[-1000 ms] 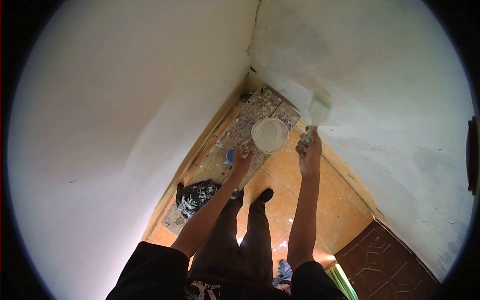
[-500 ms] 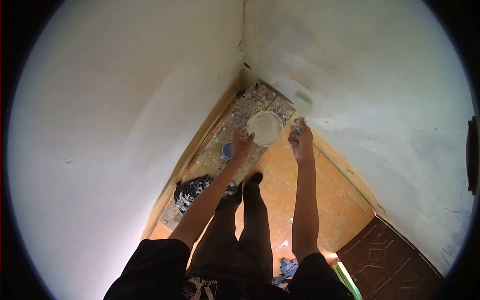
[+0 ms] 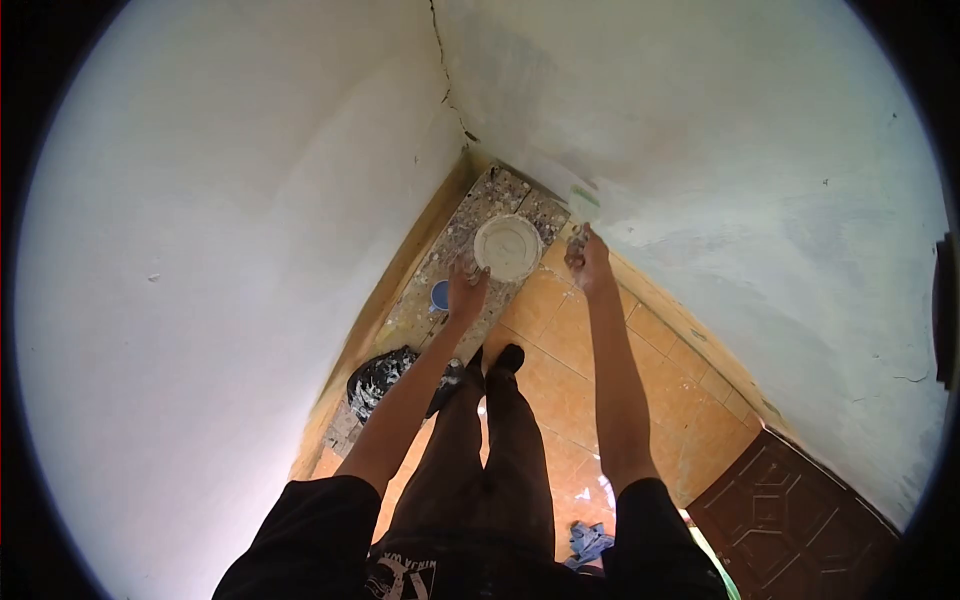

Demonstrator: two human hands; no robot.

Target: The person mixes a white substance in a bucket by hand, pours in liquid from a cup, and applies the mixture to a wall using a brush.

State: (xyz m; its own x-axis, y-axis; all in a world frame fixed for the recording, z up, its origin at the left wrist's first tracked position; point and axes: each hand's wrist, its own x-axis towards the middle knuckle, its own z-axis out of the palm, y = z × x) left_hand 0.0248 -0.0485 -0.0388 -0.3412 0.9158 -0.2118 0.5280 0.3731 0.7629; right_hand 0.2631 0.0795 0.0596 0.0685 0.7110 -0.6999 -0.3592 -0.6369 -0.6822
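Blurred tool [image 3: 584, 204], partly hidden by right hand [image 3: 590, 260]

- Two pale walls meet in a corner: the left wall [image 3: 200, 250] fairly even, the right wall [image 3: 720, 180] patchy with grey smears.
- A jagged dark crack [image 3: 440, 60] runs down the corner.
- Orange tiles cover the floor [image 3: 560, 390].
- A spattered desk [image 3: 490, 195] (more a low bench, really) stands along the left wall.
- A brown panelled door [image 3: 790, 510] shows lower right.
- Bright light washes the lower left.
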